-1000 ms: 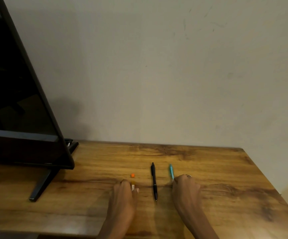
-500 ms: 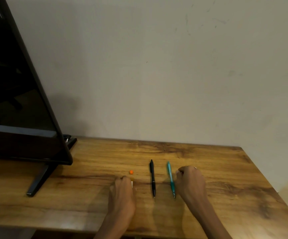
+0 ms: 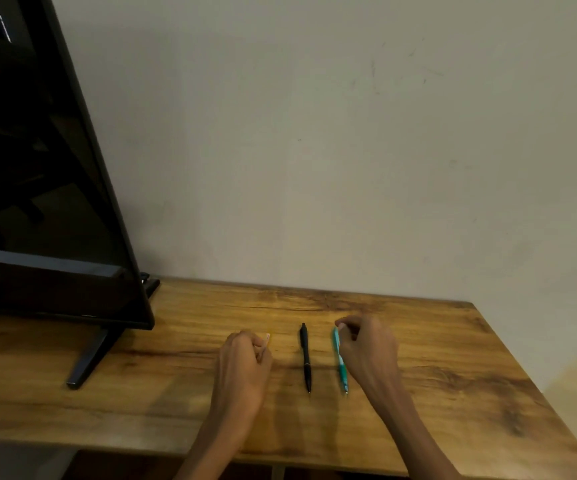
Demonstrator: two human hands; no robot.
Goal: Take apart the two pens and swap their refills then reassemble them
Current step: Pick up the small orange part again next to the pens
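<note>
A black pen [image 3: 305, 356] lies on the wooden table [image 3: 453, 375], its tip toward me. Just to its right lies a teal pen [image 3: 341, 370], parallel to it. My right hand [image 3: 366, 348] is over the teal pen's far end, with curled fingertips and thumb closing on the barrel. My left hand [image 3: 245, 368] rests to the left of the black pen with its fingers curled. A small orange piece [image 3: 268, 336] shows at that hand's thumb tip, which pinches it; most of the piece is hidden.
A large black screen [image 3: 48, 202] stands at the left on a dark foot [image 3: 89, 358]. A plain wall runs behind the table. The table's front edge [image 3: 141, 445] is just below my forearms, its right edge [image 3: 529, 393] slants away.
My right hand, which lay beside the teal pen, has moved left onto its far end. My left hand has slid forward over the orange piece, which lay free on the table.
</note>
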